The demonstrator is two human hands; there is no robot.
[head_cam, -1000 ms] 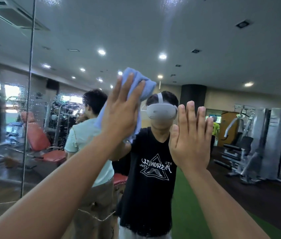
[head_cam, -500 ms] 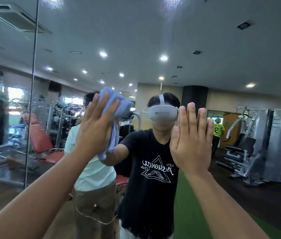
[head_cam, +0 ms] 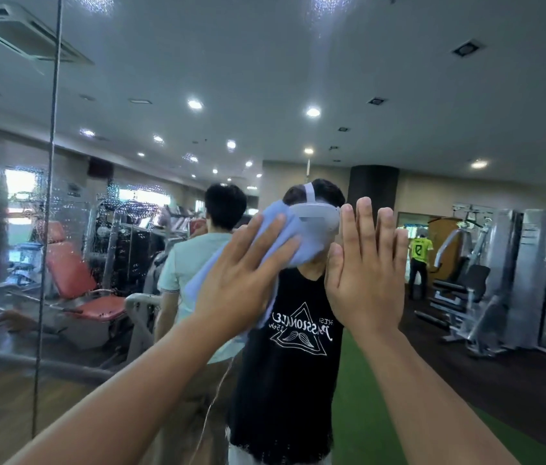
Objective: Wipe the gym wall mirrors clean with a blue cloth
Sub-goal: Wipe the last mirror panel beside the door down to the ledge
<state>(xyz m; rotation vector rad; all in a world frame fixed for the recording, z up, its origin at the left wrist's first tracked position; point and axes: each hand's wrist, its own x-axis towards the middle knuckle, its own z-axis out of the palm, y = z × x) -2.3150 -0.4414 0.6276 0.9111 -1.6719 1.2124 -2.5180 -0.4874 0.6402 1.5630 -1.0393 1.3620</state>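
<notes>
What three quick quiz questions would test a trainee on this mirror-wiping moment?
1. True or false: the left hand presses the cloth on the mirror.
2. The right hand is: A a fist; B flat, fingers straight; C gripping the cloth.
3. Fill in: droplets cling to the glass on the cloth's ___ side.
Key: 1 true; 2 B; 3 left.
</notes>
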